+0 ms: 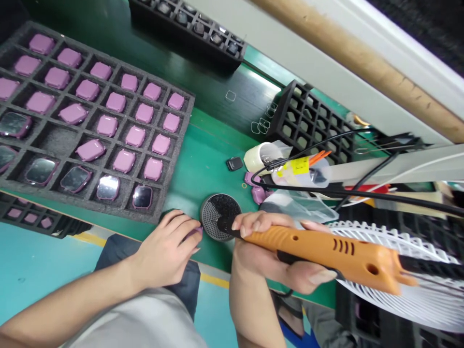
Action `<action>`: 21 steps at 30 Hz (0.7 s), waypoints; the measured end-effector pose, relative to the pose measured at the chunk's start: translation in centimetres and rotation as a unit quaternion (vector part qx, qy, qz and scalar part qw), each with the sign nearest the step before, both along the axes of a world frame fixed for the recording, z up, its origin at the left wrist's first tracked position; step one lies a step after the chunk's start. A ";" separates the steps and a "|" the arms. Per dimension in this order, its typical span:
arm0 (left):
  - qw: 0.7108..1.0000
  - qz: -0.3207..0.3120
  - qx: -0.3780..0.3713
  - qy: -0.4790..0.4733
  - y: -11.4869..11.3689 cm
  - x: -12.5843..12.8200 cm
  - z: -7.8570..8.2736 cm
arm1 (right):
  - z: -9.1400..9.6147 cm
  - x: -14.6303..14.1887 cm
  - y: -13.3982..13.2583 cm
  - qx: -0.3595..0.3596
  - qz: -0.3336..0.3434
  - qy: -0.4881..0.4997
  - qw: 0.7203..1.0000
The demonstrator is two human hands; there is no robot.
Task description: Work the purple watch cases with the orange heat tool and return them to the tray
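My right hand [275,251] is wrapped round an orange electric screwdriver [333,251], its black tip pointing left onto a round black dish [220,216] on the green bench. My left hand [170,249] rests at the bench edge just left of the dish, fingers curled over a small pink watch case [194,233] that is mostly hidden. A black foam tray [54,140] at the left holds several pink watch cases [125,160] in its cells, some of them face up with glossy screens [108,187].
A tape roll [255,157], a small black part [234,163], loose pink cases [258,193] and plastic bags [300,205] lie beyond the dish. Black cables [362,195] cross the right side. A white fan grille [398,270] sits lower right. Empty black trays [315,123] stand behind.
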State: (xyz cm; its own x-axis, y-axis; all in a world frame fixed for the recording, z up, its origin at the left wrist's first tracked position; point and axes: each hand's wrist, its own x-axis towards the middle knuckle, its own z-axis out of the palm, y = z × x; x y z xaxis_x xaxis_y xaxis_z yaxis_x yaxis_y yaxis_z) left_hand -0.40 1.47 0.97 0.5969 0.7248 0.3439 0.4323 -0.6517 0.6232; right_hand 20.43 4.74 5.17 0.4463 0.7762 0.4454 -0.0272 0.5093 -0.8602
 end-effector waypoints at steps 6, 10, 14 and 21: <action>1.000 0.013 0.026 0.012 0.0 0.2 -0.2 | -0.1 -0.3 0.3 0.013 0.004 0.002 1.000; 0.999 0.020 0.035 0.005 -0.1 0.3 -0.4 | -0.1 -0.2 0.2 0.013 0.009 -0.002 1.000; 0.999 0.029 0.040 -0.007 -0.1 0.3 -0.5 | -0.2 -0.2 0.3 0.016 0.015 -0.005 1.000; 0.998 0.045 0.050 -0.017 0.0 0.4 -0.3 | 1.8 0.2 -0.9 0.027 0.060 -0.010 0.998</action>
State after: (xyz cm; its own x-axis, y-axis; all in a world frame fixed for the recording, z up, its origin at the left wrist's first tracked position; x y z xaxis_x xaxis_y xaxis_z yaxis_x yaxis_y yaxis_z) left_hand 0.04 1.49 0.64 0.5174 0.7363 0.4361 0.4726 -0.6707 0.5716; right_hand 20.60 3.83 6.94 0.3429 0.7981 0.4955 -0.0732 0.5486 -0.8329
